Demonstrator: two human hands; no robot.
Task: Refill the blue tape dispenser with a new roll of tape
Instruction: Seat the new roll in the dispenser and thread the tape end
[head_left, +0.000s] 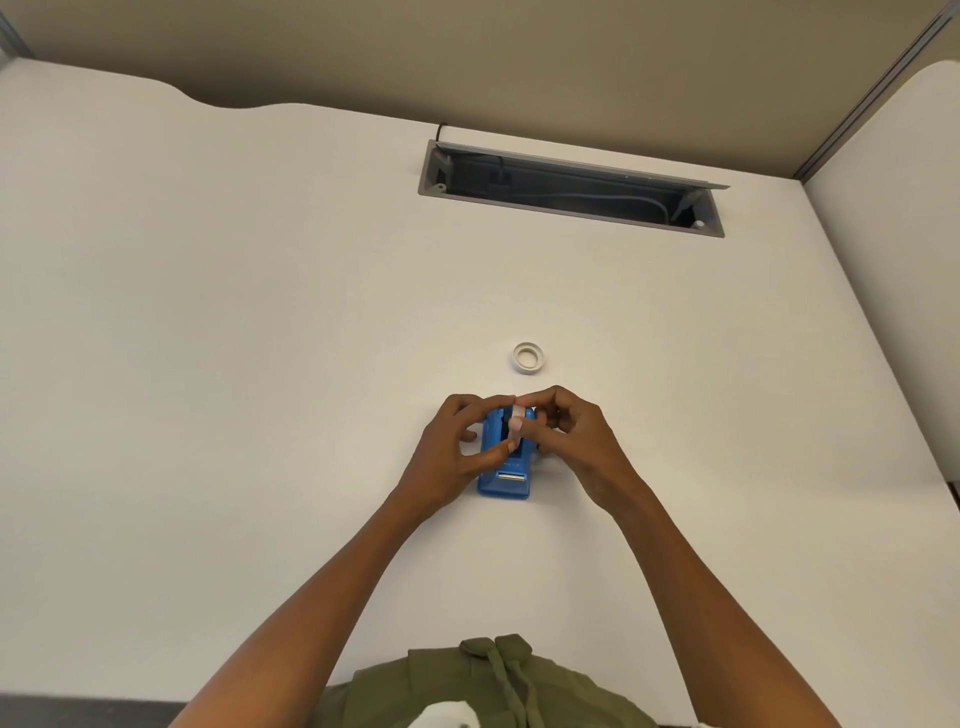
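Note:
The blue tape dispenser (505, 480) lies on the white desk (260, 364), its metal cutter toward me. A whitish tape roll (518, 422) stands on edge over the dispenser's slot. My left hand (457, 447) pinches that roll from the left with thumb and forefinger. My right hand (571, 431) pinches it from the right, fingers curled over the dispenser's far end. A second white ring of tape (529, 357) lies flat on the desk just beyond the hands, touched by neither.
An open grey cable tray (571, 187) with cords is set into the desk at the back. Beige partition walls close the back and right. The desk's near edge runs under my arms.

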